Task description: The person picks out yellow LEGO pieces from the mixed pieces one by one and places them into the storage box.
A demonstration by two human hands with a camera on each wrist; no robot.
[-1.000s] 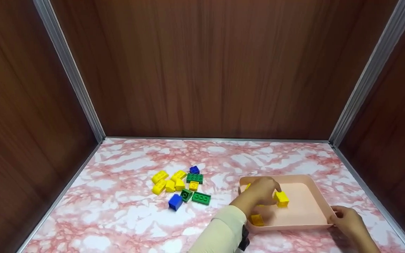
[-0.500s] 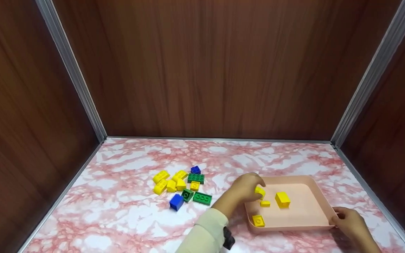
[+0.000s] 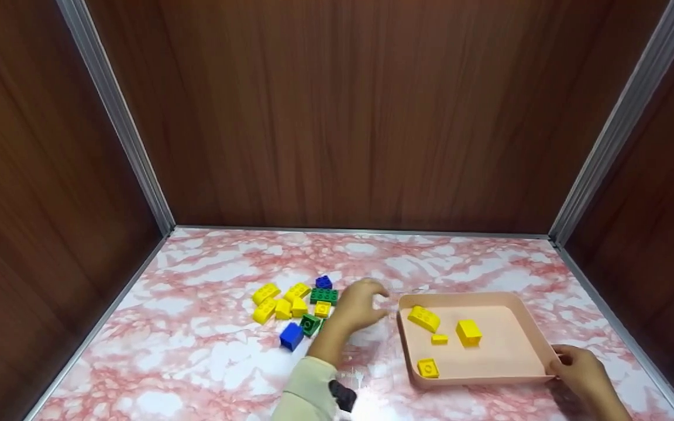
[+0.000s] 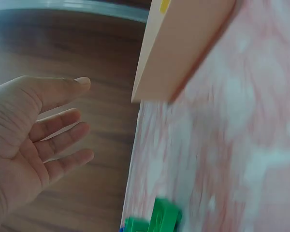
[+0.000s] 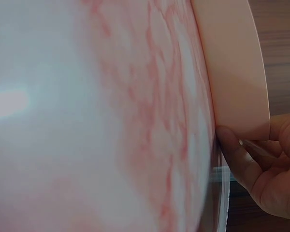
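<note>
My left hand (image 3: 360, 305) is in the air between the pile of toy bricks and the peach tray (image 3: 506, 351). Nothing is in its fingers, which are spread apart in the left wrist view, palm showing. At the tray's near right corner my right hand (image 3: 583, 369) pinches the wall; the right wrist view has the thumb (image 5: 232, 150) low against it. Inside the tray lie a sloped yellow brick (image 3: 424, 318), a small yellow piece (image 3: 439, 339), a tall yellow block (image 3: 468, 332) and a square yellow brick (image 3: 428, 368). My left forearm partly hides a green brick.
Left of the left hand, several yellow bricks (image 3: 265, 311) lie grouped with a green brick (image 3: 323, 296), a small blue brick (image 3: 323, 282), another green brick (image 3: 309, 324) and a blue block (image 3: 292, 336). Wood-pattern panels (image 3: 360, 117) wall the marbled table (image 3: 208, 362) at back and sides.
My left hand let go of the sloped yellow brick in the tray and moved left, out over the table towards the pile. The right hand stays at the tray corner.
</note>
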